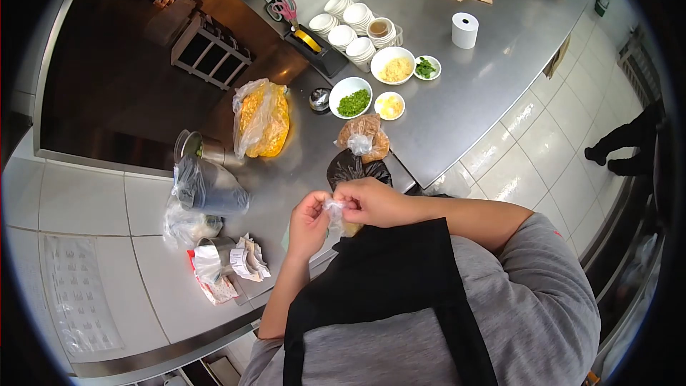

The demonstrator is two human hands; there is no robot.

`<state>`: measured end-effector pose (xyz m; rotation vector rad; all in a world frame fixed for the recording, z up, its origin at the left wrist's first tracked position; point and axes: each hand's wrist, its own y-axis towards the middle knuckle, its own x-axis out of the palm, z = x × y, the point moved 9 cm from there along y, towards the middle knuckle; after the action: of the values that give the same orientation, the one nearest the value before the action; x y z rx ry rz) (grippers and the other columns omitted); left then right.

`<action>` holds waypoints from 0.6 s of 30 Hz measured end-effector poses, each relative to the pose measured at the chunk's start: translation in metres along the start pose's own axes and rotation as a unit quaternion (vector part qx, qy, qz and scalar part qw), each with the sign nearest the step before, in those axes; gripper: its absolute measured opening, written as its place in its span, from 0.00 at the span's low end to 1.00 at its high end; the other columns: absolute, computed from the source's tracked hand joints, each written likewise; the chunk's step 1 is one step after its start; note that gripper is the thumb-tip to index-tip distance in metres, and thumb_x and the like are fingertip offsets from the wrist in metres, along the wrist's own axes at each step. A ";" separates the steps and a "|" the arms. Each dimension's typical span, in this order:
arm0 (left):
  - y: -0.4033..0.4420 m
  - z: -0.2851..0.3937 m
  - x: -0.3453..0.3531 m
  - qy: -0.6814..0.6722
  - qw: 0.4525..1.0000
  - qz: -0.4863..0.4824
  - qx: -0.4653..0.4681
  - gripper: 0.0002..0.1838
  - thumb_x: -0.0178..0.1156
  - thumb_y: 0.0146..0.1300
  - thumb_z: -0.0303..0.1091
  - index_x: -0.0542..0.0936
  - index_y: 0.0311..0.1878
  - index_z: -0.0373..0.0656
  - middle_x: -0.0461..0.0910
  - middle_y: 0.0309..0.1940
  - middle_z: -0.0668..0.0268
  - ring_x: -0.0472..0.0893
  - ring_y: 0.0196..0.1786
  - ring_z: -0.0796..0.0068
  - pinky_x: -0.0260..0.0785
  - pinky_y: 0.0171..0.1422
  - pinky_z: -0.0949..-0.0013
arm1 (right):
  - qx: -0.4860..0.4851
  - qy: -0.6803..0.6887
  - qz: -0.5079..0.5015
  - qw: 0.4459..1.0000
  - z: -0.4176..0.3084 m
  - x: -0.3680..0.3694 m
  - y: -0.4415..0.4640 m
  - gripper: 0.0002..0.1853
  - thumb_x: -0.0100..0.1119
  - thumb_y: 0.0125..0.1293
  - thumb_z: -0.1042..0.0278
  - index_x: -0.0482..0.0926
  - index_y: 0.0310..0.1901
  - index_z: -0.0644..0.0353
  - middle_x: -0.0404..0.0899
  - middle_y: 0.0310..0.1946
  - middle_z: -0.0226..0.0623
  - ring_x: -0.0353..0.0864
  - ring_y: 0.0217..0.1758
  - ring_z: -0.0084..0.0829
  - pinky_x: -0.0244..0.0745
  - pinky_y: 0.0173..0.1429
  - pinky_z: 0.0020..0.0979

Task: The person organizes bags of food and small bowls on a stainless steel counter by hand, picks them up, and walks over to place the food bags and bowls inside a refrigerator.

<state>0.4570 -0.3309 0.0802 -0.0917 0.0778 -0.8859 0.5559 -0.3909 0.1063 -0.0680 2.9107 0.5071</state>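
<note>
Pinching clear bag (334,209) — left hand (309,226), right hand (369,202).

Whitish bag (333,209), black apron (382,275), grey shirt (525,297)

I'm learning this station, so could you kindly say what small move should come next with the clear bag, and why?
Perhaps ease the left hand and right hand slightly apart, since both pinch the clear plastic bag, which looks bunched between them.
</note>
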 end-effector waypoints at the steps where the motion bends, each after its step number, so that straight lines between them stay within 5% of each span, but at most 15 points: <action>1: 0.000 -0.002 0.005 -0.001 1.000 0.004 -0.003 0.06 0.55 0.63 0.20 0.72 0.41 0.40 0.75 0.34 0.73 0.74 0.37 0.86 0.65 0.46 0.81 | 0.018 -0.001 0.012 1.000 0.000 -0.001 -0.001 0.08 0.61 0.55 0.74 0.72 0.35 0.61 0.69 0.23 0.32 0.71 0.25 0.27 0.67 0.30 0.28; 9: -0.007 -0.011 -0.011 0.173 0.979 0.107 0.014 0.06 0.56 0.60 0.20 0.71 0.34 0.42 0.73 0.25 0.75 0.70 0.28 0.89 0.63 0.32 0.80 | -0.073 -0.085 0.013 0.994 -0.003 0.007 -0.007 0.09 0.59 0.60 0.75 0.73 0.42 0.61 0.71 0.29 0.33 0.75 0.29 0.23 0.70 0.33 0.27; 11: -0.011 -0.013 -0.014 0.162 0.979 0.119 0.017 0.06 0.56 0.60 0.21 0.70 0.33 0.42 0.72 0.24 0.75 0.68 0.28 0.89 0.62 0.31 0.80 | 0.140 0.227 0.053 0.962 0.036 0.010 -0.011 0.10 0.55 0.64 0.76 0.73 0.47 0.62 0.73 0.35 0.32 0.75 0.28 0.21 0.72 0.32 0.26; 12: -0.013 -0.010 -0.012 0.149 0.982 0.111 0.031 0.06 0.56 0.60 0.20 0.70 0.33 0.42 0.72 0.24 0.75 0.68 0.28 0.89 0.63 0.31 0.80 | 0.167 0.267 0.051 0.948 0.038 0.012 -0.009 0.08 0.55 0.65 0.75 0.75 0.45 0.63 0.72 0.34 0.27 0.74 0.30 0.15 0.73 0.32 0.22; 18: -0.018 -0.004 -0.006 0.058 0.997 0.046 -0.040 0.08 0.55 0.61 0.18 0.68 0.32 0.43 0.69 0.28 0.76 0.70 0.35 0.89 0.63 0.40 0.81 | 0.152 0.247 0.008 0.957 0.060 0.029 -0.004 0.04 0.60 0.64 0.72 0.79 0.38 0.62 0.72 0.31 0.25 0.69 0.29 0.13 0.65 0.32 0.18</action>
<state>0.4390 -0.3377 0.0788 -0.1106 0.2232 -0.7963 0.5378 -0.3746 0.0436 -0.1464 3.4424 0.0343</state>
